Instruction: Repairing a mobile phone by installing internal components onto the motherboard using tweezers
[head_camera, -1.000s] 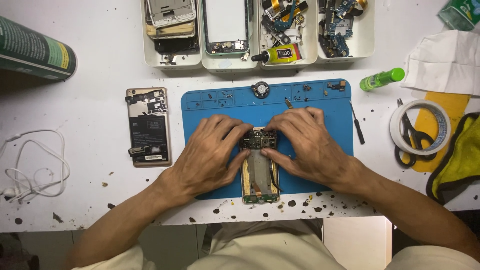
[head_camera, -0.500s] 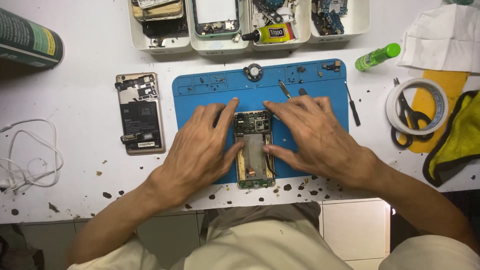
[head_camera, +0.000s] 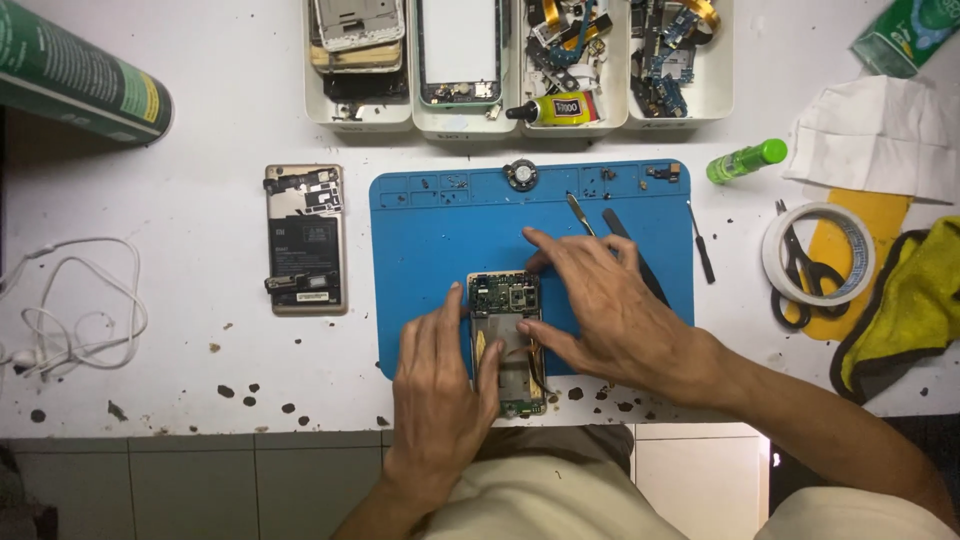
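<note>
An opened phone (head_camera: 507, 340) with its green circuit board exposed lies on the blue work mat (head_camera: 440, 230), near the mat's front edge. My left hand (head_camera: 440, 385) rests along the phone's left side, thumb on its lower half. My right hand (head_camera: 605, 305) lies over the phone's right edge, with the index finger reaching to its top right corner and the thumb pressing its middle. Both hands steady the phone flat on the mat. No tool is in either hand.
A second opened phone (head_camera: 303, 240) lies left of the mat. White trays (head_camera: 520, 60) of phone parts and a glue tube stand at the back. A spudger (head_camera: 579, 214), a screwdriver (head_camera: 701, 245), a tape roll (head_camera: 817, 253) with scissors, a yellow cloth (head_camera: 910, 300), a green can (head_camera: 80, 75) and white earphones (head_camera: 70, 310) lie around.
My left hand has slid back toward me along the phone's left side. My right hand has shifted over the phone's right edge. The view moved closer.
</note>
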